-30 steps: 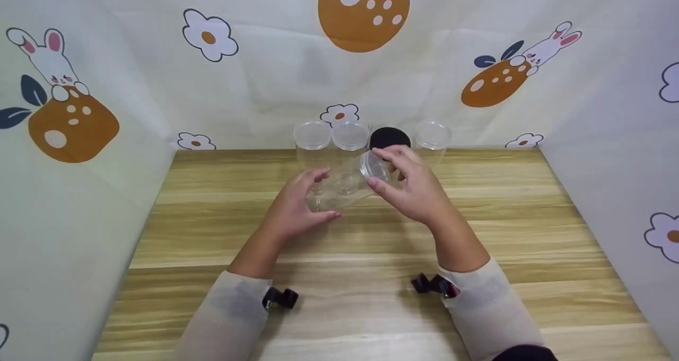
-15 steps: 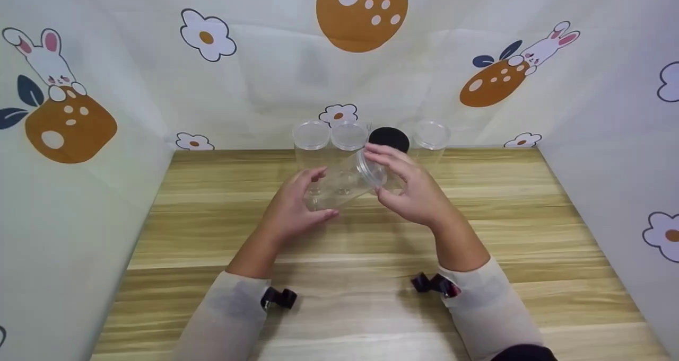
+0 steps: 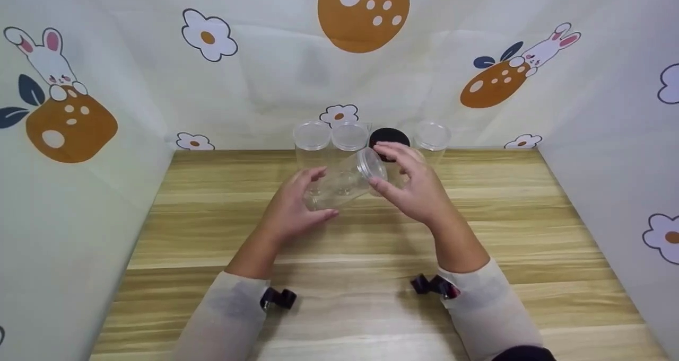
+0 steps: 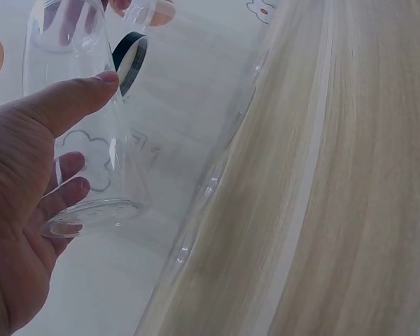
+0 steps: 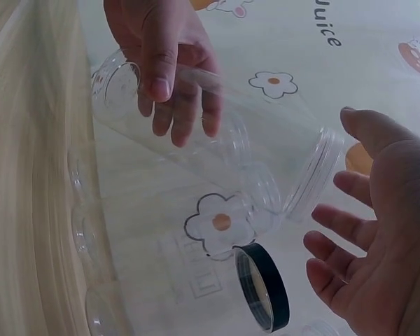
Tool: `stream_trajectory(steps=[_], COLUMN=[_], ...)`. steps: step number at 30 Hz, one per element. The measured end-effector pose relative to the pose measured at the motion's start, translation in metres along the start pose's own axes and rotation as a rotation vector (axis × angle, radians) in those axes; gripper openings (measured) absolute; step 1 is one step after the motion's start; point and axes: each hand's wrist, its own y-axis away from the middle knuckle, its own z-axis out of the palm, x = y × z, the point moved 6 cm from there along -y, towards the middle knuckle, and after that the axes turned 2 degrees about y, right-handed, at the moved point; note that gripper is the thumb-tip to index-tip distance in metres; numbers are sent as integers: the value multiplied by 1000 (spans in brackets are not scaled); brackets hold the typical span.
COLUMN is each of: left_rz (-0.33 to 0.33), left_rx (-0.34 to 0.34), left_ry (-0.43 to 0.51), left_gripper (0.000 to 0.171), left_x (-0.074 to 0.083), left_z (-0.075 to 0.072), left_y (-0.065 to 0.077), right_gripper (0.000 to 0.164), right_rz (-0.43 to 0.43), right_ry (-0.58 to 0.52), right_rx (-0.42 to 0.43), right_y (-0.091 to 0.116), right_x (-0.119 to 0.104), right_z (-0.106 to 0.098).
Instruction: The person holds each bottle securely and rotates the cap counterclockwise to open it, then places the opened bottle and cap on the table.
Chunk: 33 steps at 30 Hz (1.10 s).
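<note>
The person's left hand (image 3: 289,204) gripped a clear tilted jar (image 3: 342,181) near its base, thumb and fingers on opposite sides. The right hand (image 3: 416,191), apart from the left, arched around the tilted jar's ridged top end; the right wrist view showed a gap between its fingers and that end. The tilted jar was over a wood-grain bench (image 3: 339,297). Behind it stood two clear jars (image 3: 312,134), a black-lidded jar (image 3: 389,134) and, farther right, another clear jar (image 3: 433,134). Beyond those hung a pale backdrop (image 3: 276,75) printed with oranges, rabbits and flowers.
</note>
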Motion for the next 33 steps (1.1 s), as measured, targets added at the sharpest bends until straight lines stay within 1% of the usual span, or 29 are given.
stream_trajectory(steps=[5,8,10,13,16,22,25,28,33], left_rz=[2,1,-2,0,11,25,23,18,13], left_rx=[3,-2,-9,-17,-15,-3,-6,-7,-9], left_ry=[11,3,-5,-7,-4,11,9,4,-1], left_gripper=[91,92,92,92,91,92,93,93,93], left_x=[1,1,1,1,2,1,0,0,-2], left_z=[0,0,1,1,0,-2,-2,-3,-2], left_y=[0,1,1,1,0,-1,-2,-2,-2], right_gripper=[56,58,58,55,53,54,55,55,53], right_rz=[84,111,111,81,30,-89,-133,-155,-154], right_ry=[53,70,69,55,25,-83,-126,-161,-184], right_rx=[21,-1,-25,-50,-62,-76,-74,-68,-69], right_y=[0,-1,-1,-1,0,1,2,2,2], right_x=[5,8,8,7,6,0,-2,-4,-4], right_z=[-1,1,3,5,6,6,5,4,5])
